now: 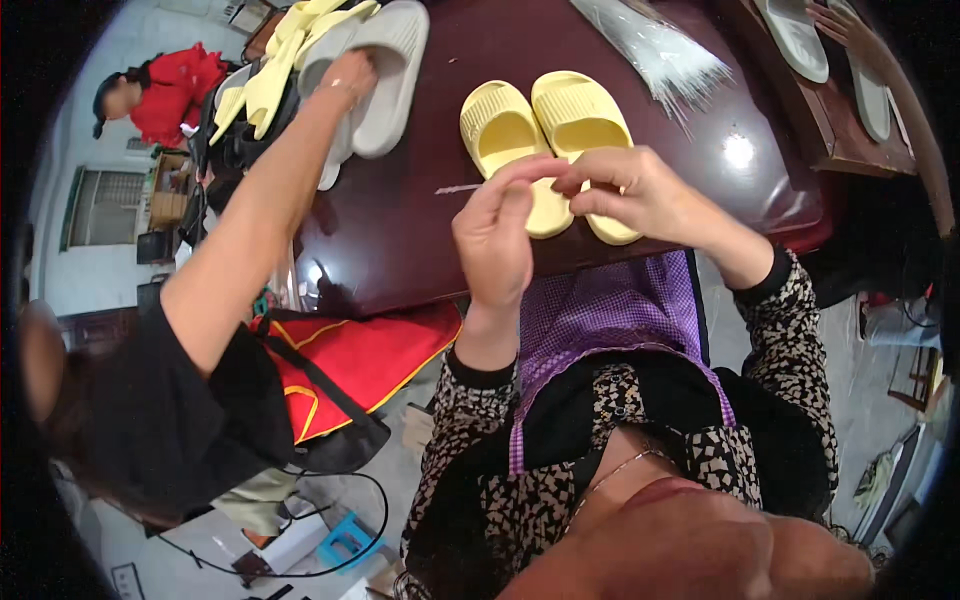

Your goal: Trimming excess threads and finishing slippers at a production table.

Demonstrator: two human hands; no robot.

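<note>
Over the near edge of the table, my left hand pinches a thin, clear plastic strip, whose end sticks out to the left. My right hand meets its fingertips from the right, thumb and fingers pinched together; whatever lies between them is too small to make out. Just beneath both hands, a pair of yellow slippers rests side by side on the dark red table. My hands partly cover the slippers' near ends.
A bundle of clear plastic strips lies at the far right. On the left, a co-worker's hand reaches into grey slippers beside piled yellow ones. Another person's hand is near grey slippers on a wooden surface at right.
</note>
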